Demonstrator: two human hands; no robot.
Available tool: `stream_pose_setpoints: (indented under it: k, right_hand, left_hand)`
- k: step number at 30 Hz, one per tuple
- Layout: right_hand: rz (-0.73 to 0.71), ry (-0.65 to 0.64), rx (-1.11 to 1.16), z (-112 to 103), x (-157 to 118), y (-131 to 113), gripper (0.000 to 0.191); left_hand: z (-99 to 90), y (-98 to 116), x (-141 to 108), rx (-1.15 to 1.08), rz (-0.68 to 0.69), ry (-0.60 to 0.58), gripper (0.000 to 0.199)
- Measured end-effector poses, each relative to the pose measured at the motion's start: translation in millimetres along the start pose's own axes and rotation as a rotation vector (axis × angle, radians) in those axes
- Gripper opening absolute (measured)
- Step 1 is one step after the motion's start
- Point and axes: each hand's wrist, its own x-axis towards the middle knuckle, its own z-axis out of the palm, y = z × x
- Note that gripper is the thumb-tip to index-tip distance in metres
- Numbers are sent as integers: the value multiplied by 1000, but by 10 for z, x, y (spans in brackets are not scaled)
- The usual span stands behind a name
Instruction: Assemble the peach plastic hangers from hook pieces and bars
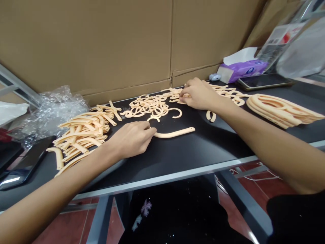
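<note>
My left hand (135, 138) pinches one end of a long, curved, cream-coloured strip (175, 133) with a small hole at its far tip. Beside that strip lie a loose hook-shaped piece (177, 113) and a heap of small curved pieces (146, 105). At the back, my right hand (196, 94) reaches into another pile of small cream pieces (175, 94), its fingers closed around a piece partly hidden by them. Just below that hand rests a short curved pair of bits (210, 116). Left of my left hand is a big pile of long strips (86, 130).
A stack of larger curved pieces (281, 110) lies at the right, near a phone (265, 82) and a purple tissue pack (245, 70). Crumpled clear plastic (56, 112) and a dark phone (27, 161) are at the left. Tall cardboard (101, 44) stands behind the black table (162, 157).
</note>
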Motion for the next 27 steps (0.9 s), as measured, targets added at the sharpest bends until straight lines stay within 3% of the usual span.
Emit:
stream_pose_setpoints:
  k: [2, 6, 9, 13, 17, 25, 27]
  right_hand:
    - [46, 129, 129, -53, 22, -18, 28]
    - [267, 416, 572, -193, 69, -63, 14]
    - [342, 496, 914, -248, 86, -82, 11]
    - [333, 392, 1218, -273, 70, -122, 18]
    - [325, 291, 1331, -285, 24, -240, 19]
    - [145, -25, 1046, -243, -70, -386, 16]
    - [88, -80, 971, -226, -90, -402, 23]
  left_hand:
    - [-21, 25, 67, 12, -31, -15, 26]
    - [-40, 183, 235, -36, -42, 116, 27]
    - [-39, 383, 411, -154, -59, 126, 31]
    - [56, 554, 574, -226, -93, 84, 29]
    - [191, 560, 561, -247, -119, 124, 27]
    - [224, 582, 484, -200, -161, 246, 21]
    - [216, 588, 479, -156, -163, 267, 19]
